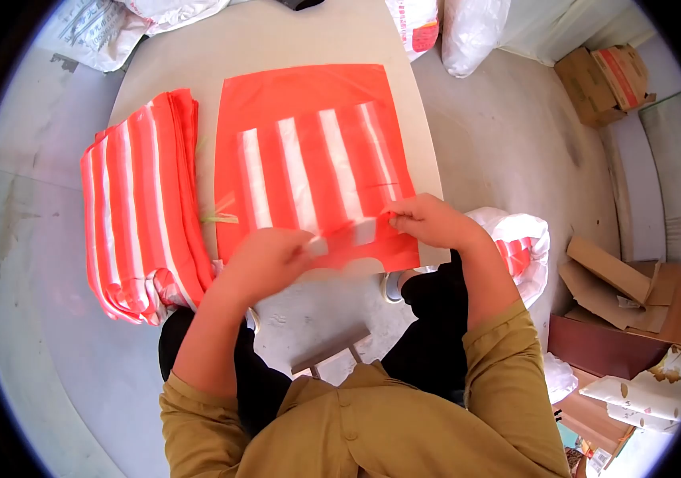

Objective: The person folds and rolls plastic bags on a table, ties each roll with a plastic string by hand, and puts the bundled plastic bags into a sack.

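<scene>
A red-and-white striped plastic bag [300, 171] lies over a plain red sheet [300, 88] on the table in front of me. My left hand [270, 261] is closed in a pinch at the bag's near left edge. At the near right edge, my right hand [429, 220] also pinches it, thumb against fingers. Between the hands the near edge is raised slightly and blurred. To the left rests a thick folded pile of striped bags [137, 207], its near end hanging over the table's edge.
The beige table [173, 60] carries a pale green strip [219, 217] beside the sheet. White sacks [93, 36] stand at the back left. On my right are a white sack with red contents [535, 247] and flattened cardboard [619, 287]. Boxes [603, 84] sit farther back.
</scene>
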{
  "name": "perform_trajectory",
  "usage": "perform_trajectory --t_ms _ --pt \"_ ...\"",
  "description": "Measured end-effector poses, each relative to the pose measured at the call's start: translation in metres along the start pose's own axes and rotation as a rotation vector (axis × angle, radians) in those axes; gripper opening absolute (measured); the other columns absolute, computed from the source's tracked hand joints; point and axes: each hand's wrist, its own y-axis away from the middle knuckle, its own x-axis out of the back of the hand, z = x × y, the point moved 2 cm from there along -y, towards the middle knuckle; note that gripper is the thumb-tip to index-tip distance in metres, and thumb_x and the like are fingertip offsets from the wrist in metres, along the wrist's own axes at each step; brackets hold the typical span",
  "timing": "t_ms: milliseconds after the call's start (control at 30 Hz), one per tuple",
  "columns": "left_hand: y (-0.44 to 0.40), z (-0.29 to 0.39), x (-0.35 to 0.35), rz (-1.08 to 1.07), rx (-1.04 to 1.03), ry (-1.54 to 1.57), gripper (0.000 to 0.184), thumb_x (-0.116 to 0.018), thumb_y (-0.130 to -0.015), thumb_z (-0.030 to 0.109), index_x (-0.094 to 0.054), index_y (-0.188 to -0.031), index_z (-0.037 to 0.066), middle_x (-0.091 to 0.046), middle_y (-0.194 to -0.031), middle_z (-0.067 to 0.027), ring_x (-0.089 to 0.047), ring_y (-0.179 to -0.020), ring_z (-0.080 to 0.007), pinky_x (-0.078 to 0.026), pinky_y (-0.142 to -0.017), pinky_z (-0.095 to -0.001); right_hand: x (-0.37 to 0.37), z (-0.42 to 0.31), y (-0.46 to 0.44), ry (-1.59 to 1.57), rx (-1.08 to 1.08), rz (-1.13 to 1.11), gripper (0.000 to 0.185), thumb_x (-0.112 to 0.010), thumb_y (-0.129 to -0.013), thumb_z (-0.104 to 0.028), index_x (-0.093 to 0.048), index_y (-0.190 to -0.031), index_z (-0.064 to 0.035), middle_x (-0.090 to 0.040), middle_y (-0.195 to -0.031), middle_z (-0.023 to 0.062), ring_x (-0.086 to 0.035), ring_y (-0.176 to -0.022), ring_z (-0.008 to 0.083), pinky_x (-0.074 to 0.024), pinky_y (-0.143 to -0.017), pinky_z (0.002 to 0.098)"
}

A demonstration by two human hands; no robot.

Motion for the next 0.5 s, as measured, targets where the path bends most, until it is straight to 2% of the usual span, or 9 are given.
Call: perform_trajectory --t_ms 33,67,167,200,267,367,400,500 --pt "-0.001 -0.007 0.007 -0.016 0.046 0.079 0.022 -0.068 -0.092 0.016 -0.066 -0.107 -0.001 -0.068 -0.087 -0.0202 -0.067 -0.080 -0.0316 -0.051 -0.071 -0.0412 0.003 0.002 -0.004 -0.024 -0.054 -0.002 0.014 -0.060 -0.096 -0.008 -0.068 -0.105 -0.0019 -0.065 -0.086 0.0064 -0.059 -0.081 0.0157 -0.0490 -0.075 0.0323" --pt "-0.003 -0.021 0.007 -0.004 0.073 0.151 0.023 -0.071 -0.089 0.020 -0.066 -0.102 0.001 -0.065 -0.082 -0.0159 -0.065 -0.077 -0.0310 -0.049 -0.069 -0.0411 0.005 0.003 -0.010 -0.047 -0.108 -0.004 0.014 -0.059 -0.096 -0.010 -0.067 -0.104 -0.0017 -0.063 -0.084 0.0055 -0.056 -0.079 0.0138 -0.0481 -0.073 0.0314" --pt "0.002 -0.033 0.010 0.153 0.201 0.347 0.031 -0.071 -0.089 0.016 -0.066 -0.116 0.002 -0.062 -0.078 -0.0100 -0.062 -0.074 -0.0228 -0.049 -0.069 -0.0375 0.007 0.000 -0.021 -0.081 -0.229 0.009 0.018 -0.058 -0.097 -0.016 -0.066 -0.102 -0.0010 -0.061 -0.082 0.0040 -0.053 -0.077 0.0122 -0.0470 -0.071 0.0307" --pt "0.002 -0.035 0.010 0.167 0.237 0.323 0.035 -0.071 -0.089 0.015 -0.065 -0.121 0.002 -0.061 -0.078 -0.0089 -0.062 -0.074 -0.0209 -0.050 -0.069 -0.0364 0.007 -0.001 -0.024 -0.086 -0.262 0.017 0.019 -0.058 -0.097 -0.018 -0.066 -0.101 -0.0007 -0.060 -0.081 0.0038 -0.053 -0.077 0.0123 -0.0468 -0.070 0.0308" --pt "0.001 -0.040 0.007 0.192 0.311 0.276 0.043 -0.071 -0.089 0.013 -0.062 -0.131 0.004 -0.060 -0.078 -0.0066 -0.061 -0.074 -0.0170 -0.050 -0.070 -0.0344 0.005 0.004 -0.029 0.002 -0.264 0.044 0.021 -0.056 -0.097 -0.019 -0.067 -0.104 -0.0016 -0.063 -0.084 0.0061 -0.057 -0.078 0.0157 -0.0480 -0.071 0.0323" --pt "0.002 -0.047 -0.003 0.306 0.274 0.270 0.047 -0.073 -0.091 0.013 -0.058 -0.134 0.004 -0.058 -0.076 -0.0052 -0.060 -0.073 -0.0145 -0.049 -0.068 -0.0324 0.001 -0.001 -0.028 0.162 -0.173 0.152 0.024 -0.055 -0.097 -0.018 -0.066 -0.112 -0.0038 -0.069 -0.092 0.0119 -0.064 -0.084 0.0245 -0.0508 -0.076 0.0369" --pt "0.002 -0.047 -0.004 0.322 0.287 0.220 0.047 -0.073 -0.091 0.015 -0.058 -0.134 0.005 -0.061 -0.079 -0.0066 -0.062 -0.075 -0.0178 -0.050 -0.069 -0.0345 0.000 -0.005 -0.026 0.221 -0.126 0.199 0.025 -0.055 -0.097 -0.018 -0.066 -0.116 -0.0046 -0.071 -0.095 0.0143 -0.067 -0.087 0.0281 -0.0519 -0.078 0.0389" --pt "0.003 -0.042 -0.006 0.375 0.317 0.063 0.047 -0.074 -0.091 0.021 -0.060 -0.134 0.008 -0.069 -0.085 -0.0099 -0.068 -0.080 -0.0260 -0.053 -0.072 -0.0399 -0.004 -0.020 -0.021 0.425 -0.165 0.257 0.030 -0.055 -0.097 -0.022 -0.063 -0.120 -0.0053 -0.071 -0.108 0.0203 -0.067 -0.101 0.0407 -0.0526 -0.086 0.0486"
